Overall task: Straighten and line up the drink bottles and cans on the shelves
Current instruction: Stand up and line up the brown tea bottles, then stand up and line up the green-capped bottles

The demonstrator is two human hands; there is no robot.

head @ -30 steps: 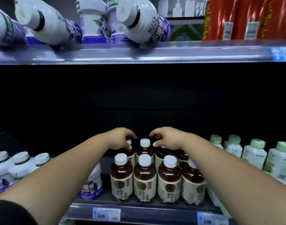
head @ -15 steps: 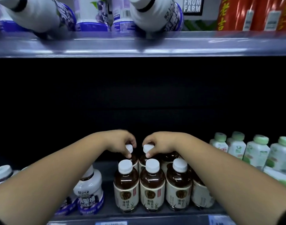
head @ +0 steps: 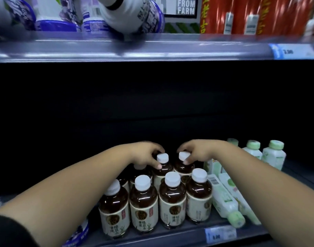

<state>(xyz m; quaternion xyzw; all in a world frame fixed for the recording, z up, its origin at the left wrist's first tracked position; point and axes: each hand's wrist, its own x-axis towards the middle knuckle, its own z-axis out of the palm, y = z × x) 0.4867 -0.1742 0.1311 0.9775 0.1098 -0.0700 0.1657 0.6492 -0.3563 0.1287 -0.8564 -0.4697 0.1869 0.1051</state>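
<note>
Several brown tea bottles (head: 172,204) with white caps and cream labels stand in rows on the lower shelf (head: 170,236). My left hand (head: 145,154) grips the neck of a back-row brown bottle (head: 162,166). My right hand (head: 197,150) grips the cap of the neighbouring back-row brown bottle (head: 183,166). Both forearms reach in over the front row. Two pale green bottles (head: 225,200) lie on their sides to the right of the brown group. More green-capped bottles (head: 273,154) stand upright behind them.
On the upper shelf (head: 152,49), white and purple bottles (head: 127,15) lie tipped over, with red cans (head: 241,15) to the right. A purple-labelled bottle (head: 81,232) shows under my left arm. Price tags (head: 220,234) sit on the shelf rails. The back of the lower shelf is dark.
The view shifted left and down relative to the shelf. Both hands stayed on the back-row brown bottles, drawing them close together. Toppled green bottles have come into view at the right.
</note>
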